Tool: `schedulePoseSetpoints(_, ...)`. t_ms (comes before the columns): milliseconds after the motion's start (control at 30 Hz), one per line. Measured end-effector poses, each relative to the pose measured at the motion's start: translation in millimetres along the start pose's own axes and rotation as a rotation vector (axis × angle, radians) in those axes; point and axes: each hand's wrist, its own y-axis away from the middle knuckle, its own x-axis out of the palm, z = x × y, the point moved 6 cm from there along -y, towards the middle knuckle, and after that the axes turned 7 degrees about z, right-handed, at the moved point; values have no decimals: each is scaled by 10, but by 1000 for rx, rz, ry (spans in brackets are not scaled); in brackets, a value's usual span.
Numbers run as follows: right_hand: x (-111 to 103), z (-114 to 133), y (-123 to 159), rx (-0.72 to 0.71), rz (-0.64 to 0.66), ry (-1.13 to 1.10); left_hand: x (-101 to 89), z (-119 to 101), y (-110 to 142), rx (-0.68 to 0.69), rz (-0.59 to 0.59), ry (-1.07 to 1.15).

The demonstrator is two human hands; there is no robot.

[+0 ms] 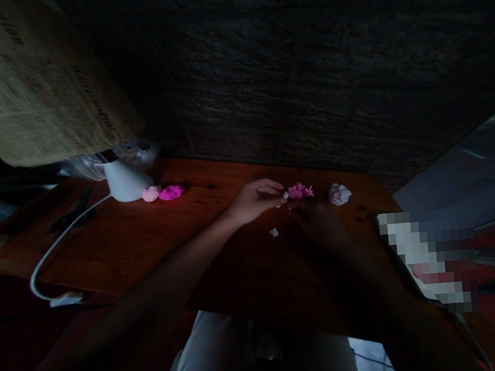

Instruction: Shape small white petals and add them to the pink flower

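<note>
My left hand (255, 200) reaches over the wooden table, its thumb and a fingertip pinched on a small white piece (285, 195) that looks like soft clay. Right beside those fingertips sits a pink ruffled flower-like piece (300, 190). My right hand (319, 220) is in deep shadow just in front of the pink piece, fingertips close to my left thumb; whether it grips anything is too dark to see. Another small white scrap (274, 232) lies on the table nearer to me. Farther right rests a pale ruffled flower-like ball (339, 193).
At the left stand a lamp with a white base (123, 183) and printed paper shade (46, 87). Beside it lie a pale pink lump (150, 193) and a magenta lump (171, 192). Dark scissors (74, 215) and a white cable (49, 254) lie further left. A stone-like wall (265, 81) rises behind.
</note>
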Motion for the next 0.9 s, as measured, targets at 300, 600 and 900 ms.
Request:
schedulePoseSetpoints(300,-213,-12,9,131,-82,-616,222,44,76,-17,251,-378)
schedulePoseSetpoints(600,-230,29,51,313,-104,-919,308,50,104,126,282,-613)
schedulePoseSetpoints(900,-110,-42,46,363,-25,-1210,109,-244,117,303,-39,-552)
